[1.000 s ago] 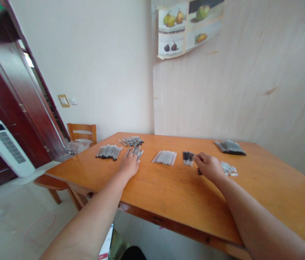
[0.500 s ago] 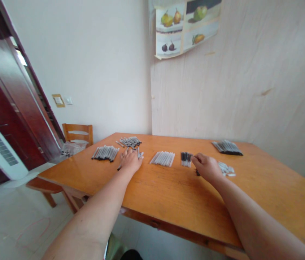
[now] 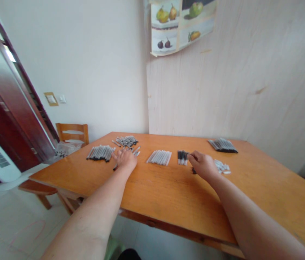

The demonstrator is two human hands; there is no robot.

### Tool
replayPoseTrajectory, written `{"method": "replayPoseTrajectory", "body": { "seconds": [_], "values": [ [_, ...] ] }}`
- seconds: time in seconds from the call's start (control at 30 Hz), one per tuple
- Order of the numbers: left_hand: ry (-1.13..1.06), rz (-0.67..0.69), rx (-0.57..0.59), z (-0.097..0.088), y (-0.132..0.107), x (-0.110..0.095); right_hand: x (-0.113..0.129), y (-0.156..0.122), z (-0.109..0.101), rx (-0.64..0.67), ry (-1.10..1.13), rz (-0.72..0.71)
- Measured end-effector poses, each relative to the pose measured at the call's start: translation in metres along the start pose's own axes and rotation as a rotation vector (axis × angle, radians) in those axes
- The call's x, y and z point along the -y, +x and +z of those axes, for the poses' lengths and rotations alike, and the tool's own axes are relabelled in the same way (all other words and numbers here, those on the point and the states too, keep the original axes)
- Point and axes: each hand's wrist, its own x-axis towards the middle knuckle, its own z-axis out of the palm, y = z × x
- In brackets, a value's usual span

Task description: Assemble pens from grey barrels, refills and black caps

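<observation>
My left hand [image 3: 125, 159] lies over a few loose grey pens [image 3: 136, 150], its fingers somewhat spread. A black-tipped pen end [image 3: 114, 167] pokes out at its left. Beside it is a row of grey pens with black ends [image 3: 101, 153], with a looser pile of similar pens [image 3: 125, 141] behind. My right hand [image 3: 202, 163] is closed, fingertips at the right edge of a row of short black-and-clear pen parts [image 3: 182, 157]; what it pinches is hidden. Small black pieces [image 3: 194, 170] show under it, and short whitish pieces [image 3: 222, 167] lie to its right.
Between the hands is a row of pale, clear tubes [image 3: 159, 157] on the wooden table [image 3: 157, 191]. Another bundle of grey pens [image 3: 223, 145] rests at the back right. A wooden chair [image 3: 72, 133] with a plastic bag stands beyond the left edge; a wall closes the back.
The view has turned slightly right, so everything sits a little further left. Both hands stay at the same places among the pens, with only slight shifts of the fingers.
</observation>
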Motion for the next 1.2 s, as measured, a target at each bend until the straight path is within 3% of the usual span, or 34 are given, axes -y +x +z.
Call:
{"method": "replayPoseTrajectory", "body": {
  "seconds": [0.2,0.37,0.43,0.6,0.67,0.73,0.93,1.07,1.13,1.2],
  "values": [
    [-0.076,0.025,-0.136,-0.016,-0.011,-0.009,-0.001,0.003,0.000,-0.062,0.061,0.034],
    [-0.384,0.110,-0.164,-0.023,-0.016,-0.047,0.002,0.004,-0.001,-0.061,0.193,0.071],
    [-0.631,0.127,-0.053,-0.022,-0.021,-0.072,0.004,0.004,0.000,-0.047,0.286,0.094],
    [-1.400,0.009,0.409,-0.028,-0.052,-0.138,0.010,0.001,0.003,0.037,0.651,0.140],
    [-1.554,-0.015,0.554,-0.035,-0.065,-0.157,0.013,0.001,0.003,0.076,0.798,0.170],
    [-1.628,-0.004,0.628,-0.041,-0.075,-0.171,0.016,0.001,0.001,0.095,0.905,0.186],
    [-1.695,0.158,0.662,-0.034,-0.085,-0.180,0.020,0.001,-0.004,0.093,1.075,0.204],
    [-1.685,0.085,0.544,-0.029,-0.084,-0.172,0.020,0.000,-0.005,0.079,1.068,0.240],
    [-1.730,0.022,0.584,-0.030,-0.080,-0.167,0.022,-0.002,-0.005,0.174,1.086,0.249],
    [-1.822,0.039,0.714,-0.031,-0.076,-0.164,0.024,-0.004,-0.005,0.325,1.134,0.253]
  ]
}}
